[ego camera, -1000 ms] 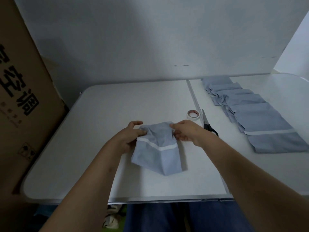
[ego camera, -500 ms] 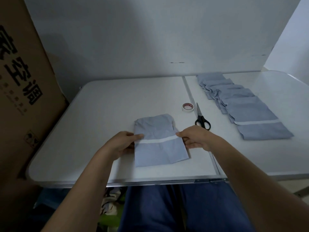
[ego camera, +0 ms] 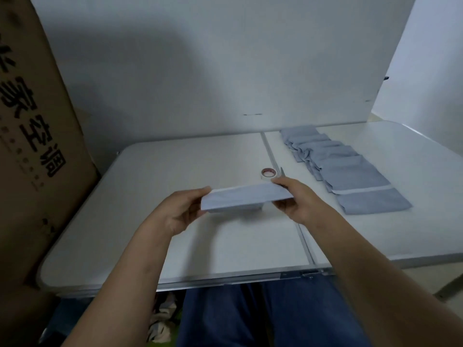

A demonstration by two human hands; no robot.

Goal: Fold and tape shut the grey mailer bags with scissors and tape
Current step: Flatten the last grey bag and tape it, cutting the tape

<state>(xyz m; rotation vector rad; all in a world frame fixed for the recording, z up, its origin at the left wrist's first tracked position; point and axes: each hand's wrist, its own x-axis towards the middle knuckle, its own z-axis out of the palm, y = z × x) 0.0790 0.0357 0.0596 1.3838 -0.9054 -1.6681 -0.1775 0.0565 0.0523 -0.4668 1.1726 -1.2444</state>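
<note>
Cardboard box [ego camera: 37,146] stands at the far left of the white table [ego camera: 175,246], with a row of grey mailer bags [ego camera: 350,171] lying on its right half. I see one mailer bag [ego camera: 245,199] raised above the table, the left hand [ego camera: 183,211] and right hand [ego camera: 298,199] pinching its ends, and the tape roll [ego camera: 268,173] just beyond it.

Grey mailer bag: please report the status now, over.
Left hand and right hand pinch ends of folded grey plastic mailer bag, lifted above white table. No tape on it. Nothing in the way.

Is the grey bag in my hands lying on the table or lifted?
Lifted: the grey mailer bag is pinched by the left hand and right hand, casting a shadow below.
</note>
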